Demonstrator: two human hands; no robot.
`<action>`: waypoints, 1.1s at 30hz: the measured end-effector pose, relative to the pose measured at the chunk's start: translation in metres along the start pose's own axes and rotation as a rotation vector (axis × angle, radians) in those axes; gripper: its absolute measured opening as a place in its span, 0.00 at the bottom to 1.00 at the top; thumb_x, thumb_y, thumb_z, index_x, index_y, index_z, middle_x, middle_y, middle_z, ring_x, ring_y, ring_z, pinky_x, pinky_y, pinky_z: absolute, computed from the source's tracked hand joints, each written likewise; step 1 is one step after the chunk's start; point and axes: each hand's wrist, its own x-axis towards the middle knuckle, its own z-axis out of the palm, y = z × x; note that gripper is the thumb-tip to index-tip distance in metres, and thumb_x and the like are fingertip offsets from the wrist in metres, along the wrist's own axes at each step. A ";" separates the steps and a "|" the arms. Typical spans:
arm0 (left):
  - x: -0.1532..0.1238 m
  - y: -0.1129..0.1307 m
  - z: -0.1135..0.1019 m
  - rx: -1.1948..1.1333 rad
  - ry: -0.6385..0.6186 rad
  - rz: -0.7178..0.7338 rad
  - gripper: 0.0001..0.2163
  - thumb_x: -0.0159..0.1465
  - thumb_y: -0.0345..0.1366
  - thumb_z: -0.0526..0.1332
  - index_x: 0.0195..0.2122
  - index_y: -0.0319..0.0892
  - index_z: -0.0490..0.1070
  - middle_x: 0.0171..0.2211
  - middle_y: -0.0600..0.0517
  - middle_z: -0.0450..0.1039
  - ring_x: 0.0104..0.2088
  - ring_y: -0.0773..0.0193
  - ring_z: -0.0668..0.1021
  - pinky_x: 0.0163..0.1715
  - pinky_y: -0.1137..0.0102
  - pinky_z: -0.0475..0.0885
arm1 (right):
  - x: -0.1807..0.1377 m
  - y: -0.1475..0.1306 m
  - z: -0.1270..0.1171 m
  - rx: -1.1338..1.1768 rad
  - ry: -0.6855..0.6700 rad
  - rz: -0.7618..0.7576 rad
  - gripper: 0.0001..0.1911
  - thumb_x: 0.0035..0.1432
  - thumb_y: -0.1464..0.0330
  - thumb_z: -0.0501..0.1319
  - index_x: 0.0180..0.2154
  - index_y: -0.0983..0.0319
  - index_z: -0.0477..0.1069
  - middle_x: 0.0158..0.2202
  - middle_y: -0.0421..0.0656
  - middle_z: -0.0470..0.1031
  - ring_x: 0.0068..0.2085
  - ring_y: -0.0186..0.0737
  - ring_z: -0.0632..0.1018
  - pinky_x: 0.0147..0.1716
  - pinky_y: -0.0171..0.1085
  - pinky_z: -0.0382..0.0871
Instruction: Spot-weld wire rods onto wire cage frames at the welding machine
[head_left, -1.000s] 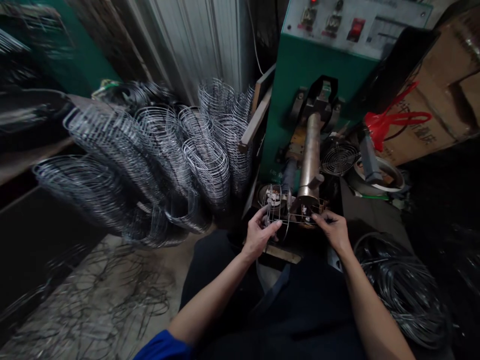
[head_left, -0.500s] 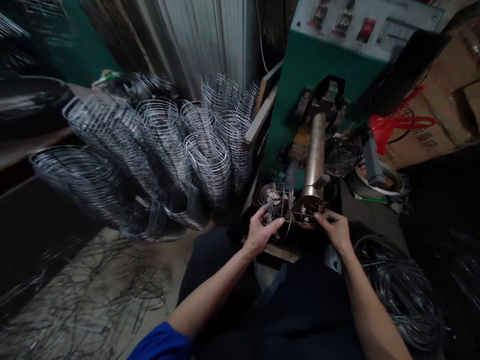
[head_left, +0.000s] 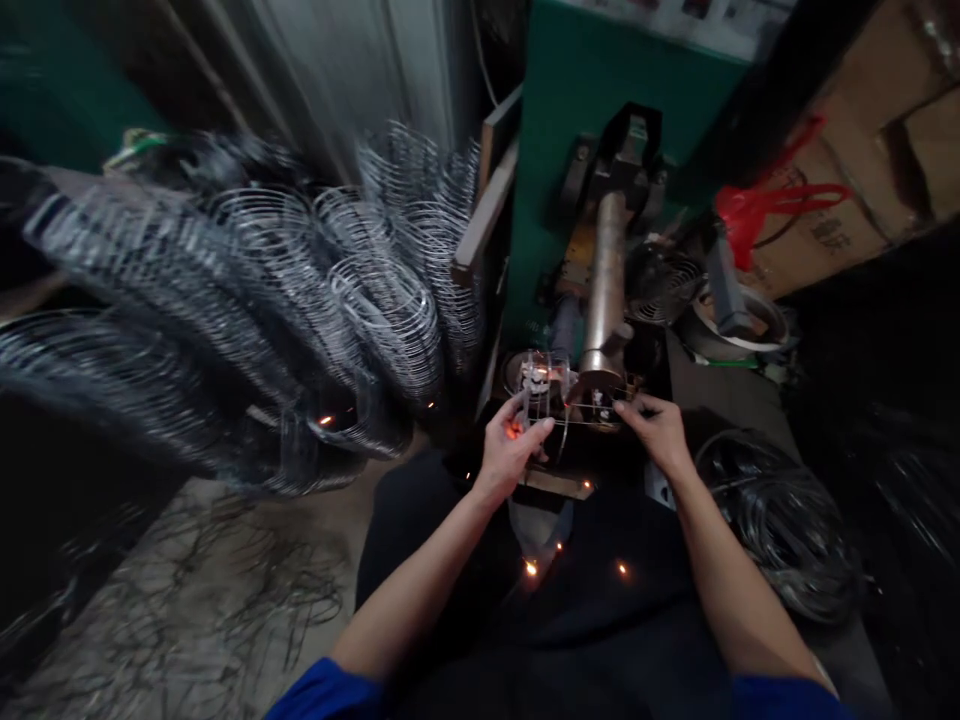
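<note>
A small wire cage frame point(head_left: 551, 395) sits at the tip of the metal welding arm point(head_left: 604, 290) of a green machine point(head_left: 577, 120). My left hand point(head_left: 510, 450) is closed on the cage's left side, thumb on top. The fingers of my right hand point(head_left: 652, 425) pinch its right side, just under the arm's tip. Orange sparks point(head_left: 529, 567) glow by my left fingers and over my dark lap.
Long stacks of finished wire frames point(head_left: 330, 300) lean at the left. Loose wire scraps point(head_left: 225, 600) litter the floor. Coils of dark wire point(head_left: 787, 530) lie at the right. A small round fan guard point(head_left: 660, 285), a red bag point(head_left: 757, 205) and cardboard boxes point(head_left: 885, 170) stand beside the machine.
Sparks have appeared around the cage, my left hand and my lap. The view has tipped down and left. Both hands keep the same hold on the cage.
</note>
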 end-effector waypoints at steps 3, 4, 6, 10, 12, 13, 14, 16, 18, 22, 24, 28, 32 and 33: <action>-0.003 0.004 -0.001 0.099 0.018 0.005 0.32 0.51 0.42 0.74 0.55 0.37 0.71 0.25 0.60 0.64 0.19 0.74 0.68 0.17 0.75 0.74 | -0.004 0.000 0.000 -0.052 0.048 -0.077 0.27 0.58 0.46 0.65 0.23 0.62 0.66 0.22 0.38 0.64 0.27 0.38 0.66 0.28 0.35 0.58; -0.002 0.004 -0.001 0.132 0.015 0.007 0.31 0.51 0.42 0.74 0.54 0.37 0.72 0.27 0.59 0.67 0.20 0.74 0.70 0.18 0.75 0.75 | -0.004 0.005 -0.004 -0.068 0.075 -0.122 0.25 0.59 0.47 0.64 0.26 0.62 0.69 0.26 0.40 0.68 0.30 0.40 0.70 0.32 0.35 0.62; 0.001 0.004 0.000 0.159 0.013 0.016 0.29 0.51 0.41 0.74 0.54 0.38 0.72 0.29 0.57 0.70 0.21 0.74 0.71 0.19 0.75 0.75 | -0.006 0.024 -0.025 -0.158 0.129 -0.135 0.21 0.62 0.49 0.63 0.34 0.62 0.72 0.35 0.43 0.74 0.38 0.43 0.74 0.39 0.36 0.66; 0.004 0.002 0.006 0.142 0.025 0.018 0.28 0.49 0.39 0.75 0.52 0.39 0.74 0.25 0.59 0.69 0.19 0.74 0.69 0.18 0.76 0.74 | -0.037 0.087 -0.095 -0.646 0.111 0.442 0.15 0.69 0.58 0.59 0.49 0.62 0.71 0.46 0.47 0.75 0.48 0.43 0.75 0.48 0.36 0.67; 0.002 0.002 0.009 0.136 0.049 0.009 0.27 0.48 0.38 0.75 0.50 0.39 0.75 0.25 0.59 0.69 0.18 0.74 0.69 0.17 0.75 0.73 | -0.063 0.120 -0.122 -0.772 0.096 0.711 0.14 0.67 0.62 0.61 0.49 0.65 0.72 0.46 0.52 0.76 0.49 0.49 0.76 0.49 0.39 0.68; 0.000 0.002 0.011 0.136 0.066 0.006 0.27 0.48 0.38 0.76 0.49 0.40 0.76 0.25 0.59 0.69 0.18 0.74 0.69 0.17 0.75 0.73 | -0.076 0.134 -0.129 -0.800 0.090 0.803 0.14 0.66 0.63 0.63 0.48 0.66 0.72 0.45 0.55 0.76 0.49 0.52 0.77 0.48 0.41 0.69; -0.001 0.002 0.012 0.136 0.082 0.003 0.26 0.48 0.38 0.76 0.48 0.40 0.76 0.25 0.59 0.70 0.18 0.74 0.69 0.17 0.75 0.73 | -0.088 0.147 -0.132 -0.814 0.087 0.871 0.15 0.64 0.64 0.65 0.48 0.67 0.73 0.44 0.57 0.76 0.48 0.54 0.77 0.47 0.42 0.70; -0.002 0.004 0.015 0.143 0.107 -0.008 0.25 0.47 0.39 0.76 0.47 0.40 0.76 0.26 0.59 0.70 0.18 0.74 0.70 0.17 0.76 0.73 | -0.108 0.167 -0.129 -0.840 0.085 0.967 0.16 0.66 0.64 0.64 0.50 0.67 0.71 0.44 0.58 0.76 0.48 0.55 0.78 0.45 0.42 0.71; -0.004 0.006 0.017 0.159 0.124 -0.021 0.25 0.46 0.39 0.76 0.46 0.40 0.77 0.28 0.58 0.71 0.19 0.74 0.70 0.18 0.76 0.73 | -0.123 0.179 -0.120 -0.861 0.107 1.009 0.19 0.70 0.63 0.60 0.57 0.67 0.66 0.45 0.57 0.75 0.48 0.52 0.78 0.45 0.40 0.71; -0.007 0.011 0.022 0.197 0.138 -0.034 0.24 0.45 0.38 0.76 0.44 0.39 0.77 0.29 0.57 0.71 0.22 0.74 0.71 0.20 0.77 0.73 | -0.144 0.187 -0.110 -0.894 0.129 1.045 0.26 0.72 0.58 0.57 0.62 0.68 0.60 0.47 0.58 0.75 0.47 0.51 0.78 0.44 0.39 0.72; -0.008 0.012 0.024 0.207 0.148 -0.031 0.24 0.45 0.39 0.76 0.43 0.39 0.77 0.29 0.57 0.71 0.22 0.74 0.71 0.20 0.77 0.73 | -0.155 0.183 -0.111 -0.912 0.099 1.058 0.20 0.70 0.60 0.59 0.56 0.66 0.68 0.46 0.57 0.75 0.48 0.52 0.78 0.45 0.39 0.72; -0.007 0.010 0.023 0.188 0.145 -0.014 0.25 0.45 0.38 0.75 0.45 0.39 0.76 0.28 0.58 0.71 0.20 0.74 0.70 0.19 0.76 0.73 | -0.174 0.169 -0.113 -0.987 0.074 1.035 0.14 0.71 0.63 0.56 0.51 0.62 0.73 0.45 0.55 0.76 0.48 0.52 0.78 0.47 0.42 0.71; -0.006 0.006 0.019 0.160 0.113 -0.006 0.25 0.45 0.38 0.75 0.45 0.40 0.76 0.27 0.59 0.69 0.20 0.74 0.69 0.19 0.75 0.74 | -0.181 0.154 -0.110 -1.063 0.090 0.992 0.14 0.73 0.66 0.52 0.52 0.65 0.71 0.45 0.56 0.76 0.48 0.52 0.78 0.47 0.43 0.71; -0.006 0.006 0.018 0.157 0.107 -0.002 0.25 0.45 0.38 0.75 0.45 0.39 0.76 0.27 0.59 0.69 0.20 0.74 0.69 0.19 0.75 0.74 | -0.181 0.151 -0.110 -1.074 0.091 0.983 0.13 0.72 0.67 0.52 0.51 0.66 0.70 0.44 0.56 0.76 0.47 0.52 0.79 0.47 0.42 0.72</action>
